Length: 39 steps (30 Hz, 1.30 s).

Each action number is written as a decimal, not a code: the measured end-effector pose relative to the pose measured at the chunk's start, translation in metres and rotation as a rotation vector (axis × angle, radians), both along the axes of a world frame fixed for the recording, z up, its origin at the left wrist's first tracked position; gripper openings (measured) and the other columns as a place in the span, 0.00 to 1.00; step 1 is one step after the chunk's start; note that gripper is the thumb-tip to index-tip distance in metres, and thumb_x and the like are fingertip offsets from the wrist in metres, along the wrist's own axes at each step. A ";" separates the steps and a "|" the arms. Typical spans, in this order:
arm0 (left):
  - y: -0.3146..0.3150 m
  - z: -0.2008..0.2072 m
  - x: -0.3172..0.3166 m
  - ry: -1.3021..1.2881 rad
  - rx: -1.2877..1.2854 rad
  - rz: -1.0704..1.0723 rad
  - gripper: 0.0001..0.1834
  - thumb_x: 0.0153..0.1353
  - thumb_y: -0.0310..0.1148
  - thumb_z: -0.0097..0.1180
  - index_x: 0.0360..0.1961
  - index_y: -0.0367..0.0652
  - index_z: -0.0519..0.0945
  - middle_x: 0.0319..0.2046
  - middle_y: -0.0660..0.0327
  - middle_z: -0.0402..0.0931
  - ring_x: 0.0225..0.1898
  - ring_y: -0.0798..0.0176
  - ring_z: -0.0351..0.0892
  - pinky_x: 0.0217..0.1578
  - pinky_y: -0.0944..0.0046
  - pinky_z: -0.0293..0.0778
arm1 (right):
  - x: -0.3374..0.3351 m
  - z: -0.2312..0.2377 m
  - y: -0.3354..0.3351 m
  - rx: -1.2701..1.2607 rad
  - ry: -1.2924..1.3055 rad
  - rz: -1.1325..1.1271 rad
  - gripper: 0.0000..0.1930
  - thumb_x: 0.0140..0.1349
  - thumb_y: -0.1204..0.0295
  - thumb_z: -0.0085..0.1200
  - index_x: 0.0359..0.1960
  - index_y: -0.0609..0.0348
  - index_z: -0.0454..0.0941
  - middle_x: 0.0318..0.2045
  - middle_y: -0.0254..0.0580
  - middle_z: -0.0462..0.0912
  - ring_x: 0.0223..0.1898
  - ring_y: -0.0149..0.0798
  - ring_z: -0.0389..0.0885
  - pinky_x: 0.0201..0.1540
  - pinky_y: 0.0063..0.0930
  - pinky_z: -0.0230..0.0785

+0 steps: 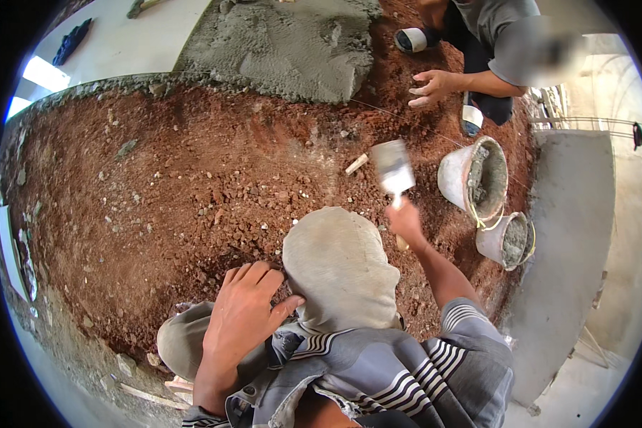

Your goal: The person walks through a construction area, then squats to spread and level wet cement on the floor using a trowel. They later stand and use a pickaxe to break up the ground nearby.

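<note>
One blurred trowel (394, 165) — any marking illegible — in the right hand (406, 220)

Trowel (394, 167) in right hand (406, 222)

Trowel (394, 167) blurred; handle (402, 243) partly hidden by right grip (405, 219); 1 co-worker's head (553, 51) blurred.
</note>
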<state>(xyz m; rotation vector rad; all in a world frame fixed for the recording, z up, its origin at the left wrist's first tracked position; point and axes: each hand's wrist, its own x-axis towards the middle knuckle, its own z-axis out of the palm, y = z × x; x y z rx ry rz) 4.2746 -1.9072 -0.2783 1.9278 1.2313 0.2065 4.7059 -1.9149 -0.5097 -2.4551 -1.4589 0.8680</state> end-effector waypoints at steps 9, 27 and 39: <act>-0.018 0.003 0.003 0.033 0.061 0.055 0.21 0.51 0.43 0.68 0.37 0.37 0.78 0.38 0.52 0.76 0.44 0.45 0.75 0.47 0.49 0.70 | 0.009 -0.040 0.080 -0.198 0.228 -0.319 0.16 0.65 0.67 0.51 0.42 0.73 0.72 0.22 0.45 0.77 0.19 0.38 0.76 0.24 0.36 0.73; -0.012 0.000 0.007 0.058 0.020 0.051 0.22 0.51 0.45 0.68 0.36 0.37 0.78 0.38 0.52 0.76 0.45 0.45 0.74 0.47 0.49 0.69 | -0.026 -0.043 0.036 -0.015 0.310 -0.342 0.15 0.63 0.67 0.51 0.41 0.70 0.71 0.20 0.44 0.75 0.16 0.39 0.78 0.20 0.38 0.72; -0.014 0.002 0.002 0.020 0.004 0.072 0.20 0.52 0.43 0.68 0.36 0.37 0.78 0.37 0.53 0.74 0.43 0.45 0.75 0.48 0.51 0.69 | -0.052 -0.050 0.003 -0.135 0.039 0.104 0.20 0.59 0.61 0.57 0.42 0.67 0.74 0.29 0.59 0.84 0.32 0.55 0.86 0.36 0.49 0.78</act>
